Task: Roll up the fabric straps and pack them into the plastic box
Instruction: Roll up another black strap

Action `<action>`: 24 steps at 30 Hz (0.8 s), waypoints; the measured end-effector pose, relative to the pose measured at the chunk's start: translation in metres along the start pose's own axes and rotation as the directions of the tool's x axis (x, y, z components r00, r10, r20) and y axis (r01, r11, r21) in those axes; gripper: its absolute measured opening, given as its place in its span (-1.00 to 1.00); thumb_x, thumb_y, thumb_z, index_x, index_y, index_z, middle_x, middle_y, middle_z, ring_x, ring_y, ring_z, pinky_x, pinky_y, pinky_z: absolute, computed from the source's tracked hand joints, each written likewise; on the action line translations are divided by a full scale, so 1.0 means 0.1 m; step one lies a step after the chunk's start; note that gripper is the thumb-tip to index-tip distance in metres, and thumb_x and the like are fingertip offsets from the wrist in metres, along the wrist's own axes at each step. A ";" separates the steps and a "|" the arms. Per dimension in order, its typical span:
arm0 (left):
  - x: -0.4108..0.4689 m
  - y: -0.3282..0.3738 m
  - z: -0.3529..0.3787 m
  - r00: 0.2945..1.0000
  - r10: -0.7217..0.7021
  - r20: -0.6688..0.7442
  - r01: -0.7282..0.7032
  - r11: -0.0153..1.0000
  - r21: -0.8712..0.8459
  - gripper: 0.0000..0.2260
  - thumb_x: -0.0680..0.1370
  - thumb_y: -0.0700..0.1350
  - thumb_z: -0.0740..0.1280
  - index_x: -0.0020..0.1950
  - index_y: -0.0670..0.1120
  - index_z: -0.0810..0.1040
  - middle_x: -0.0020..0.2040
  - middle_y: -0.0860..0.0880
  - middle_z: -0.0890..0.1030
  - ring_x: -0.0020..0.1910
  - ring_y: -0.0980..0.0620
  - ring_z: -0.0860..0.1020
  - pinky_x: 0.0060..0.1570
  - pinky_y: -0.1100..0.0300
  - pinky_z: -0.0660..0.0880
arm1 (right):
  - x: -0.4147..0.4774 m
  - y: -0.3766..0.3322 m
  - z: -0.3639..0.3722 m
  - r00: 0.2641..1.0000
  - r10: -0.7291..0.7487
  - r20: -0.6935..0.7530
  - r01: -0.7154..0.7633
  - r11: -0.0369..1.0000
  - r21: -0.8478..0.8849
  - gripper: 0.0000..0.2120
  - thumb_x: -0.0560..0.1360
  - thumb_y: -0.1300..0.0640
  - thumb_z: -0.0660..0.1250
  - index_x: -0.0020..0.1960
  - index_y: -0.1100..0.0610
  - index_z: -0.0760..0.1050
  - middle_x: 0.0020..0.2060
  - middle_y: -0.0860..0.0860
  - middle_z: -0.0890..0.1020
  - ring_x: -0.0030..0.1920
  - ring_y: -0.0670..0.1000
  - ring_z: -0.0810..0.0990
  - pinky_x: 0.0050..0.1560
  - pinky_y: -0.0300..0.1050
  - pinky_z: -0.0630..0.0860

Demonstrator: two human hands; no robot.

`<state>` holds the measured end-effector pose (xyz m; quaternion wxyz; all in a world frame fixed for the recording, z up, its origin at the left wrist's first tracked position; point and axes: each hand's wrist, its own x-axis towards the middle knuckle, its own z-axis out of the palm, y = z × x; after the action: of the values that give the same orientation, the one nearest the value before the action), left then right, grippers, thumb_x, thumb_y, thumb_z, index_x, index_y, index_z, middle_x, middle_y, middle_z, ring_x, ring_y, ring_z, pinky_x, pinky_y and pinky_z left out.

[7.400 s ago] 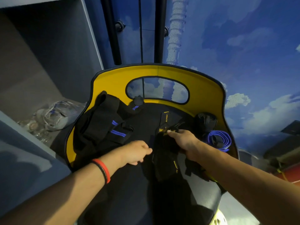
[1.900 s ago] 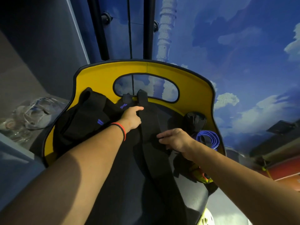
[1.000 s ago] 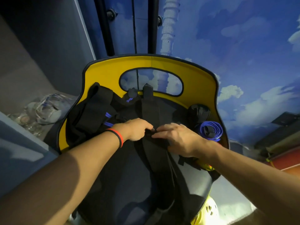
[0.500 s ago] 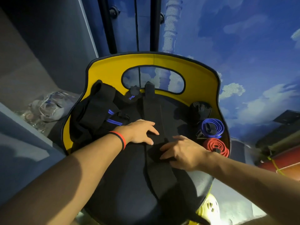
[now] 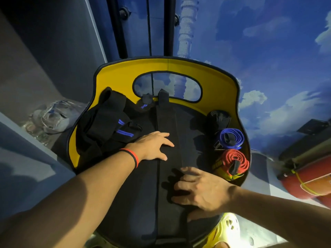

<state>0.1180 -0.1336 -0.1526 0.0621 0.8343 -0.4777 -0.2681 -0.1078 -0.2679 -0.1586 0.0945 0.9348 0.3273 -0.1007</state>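
Presses the left hand [image 5: 154, 145] flat on the long black strap [image 5: 166, 120], grip spread, fingers straight. Curls the right hand [image 5: 198, 190] over the strap's nearer stretch, grip pinching a bunched part of it. Has the strap lying lengthwise down the chair seat [image 5: 193, 140], between a heap of black straps [image 5: 105, 126] at left and black roll [image 5: 217, 119], blue roll [image 5: 231, 138], red roll [image 5: 234, 161] at right.

Single head-worn wide-angle view; faces forward and steeply down, close above the yellow-backed, black-seated plastic chair [image 5: 218, 90].
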 end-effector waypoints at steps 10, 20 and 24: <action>-0.14 0.19 0.14 0.993 -0.066 -0.097 0.076 0.992 0.104 -0.47 0.58 -0.05 0.44 0.52 0.18 0.40 0.62 0.05 0.18 0.60 -0.05 0.18 0.54 -0.15 0.16 | -0.04 -0.62 0.20 0.974 0.123 -0.189 -0.094 0.984 0.154 -0.64 0.65 -0.26 0.08 0.28 -0.13 0.49 0.23 -0.02 0.54 0.24 0.10 0.55 0.57 0.28 0.07; -0.71 0.55 0.57 0.966 -0.189 -0.175 0.181 0.982 -0.060 -0.49 0.60 0.16 0.35 0.53 0.07 0.40 0.41 0.06 0.33 0.40 -0.04 0.35 0.36 -0.02 0.42 | -0.13 -0.72 0.06 0.977 0.213 -0.026 -0.205 0.962 0.183 -0.55 0.65 -0.26 0.01 0.43 -0.20 0.44 0.46 -0.13 0.46 0.48 0.00 0.41 0.48 0.16 0.32; -0.63 0.91 0.68 0.908 -0.367 -0.201 0.372 0.928 -0.017 -0.27 0.50 0.35 0.37 0.54 -0.01 0.33 0.51 -0.06 0.25 0.44 -0.17 0.34 0.24 -0.06 0.51 | -0.16 -0.85 0.01 0.953 0.304 -0.008 -0.300 0.945 0.133 -0.58 0.54 -0.18 0.17 0.38 -0.21 0.47 0.34 -0.07 0.53 0.34 0.06 0.51 0.40 0.18 0.41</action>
<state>-0.0110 -0.1198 -0.1528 0.0491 0.9329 -0.3053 -0.1844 -0.1739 -0.2128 -0.1653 0.0431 0.9794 0.1742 -0.0929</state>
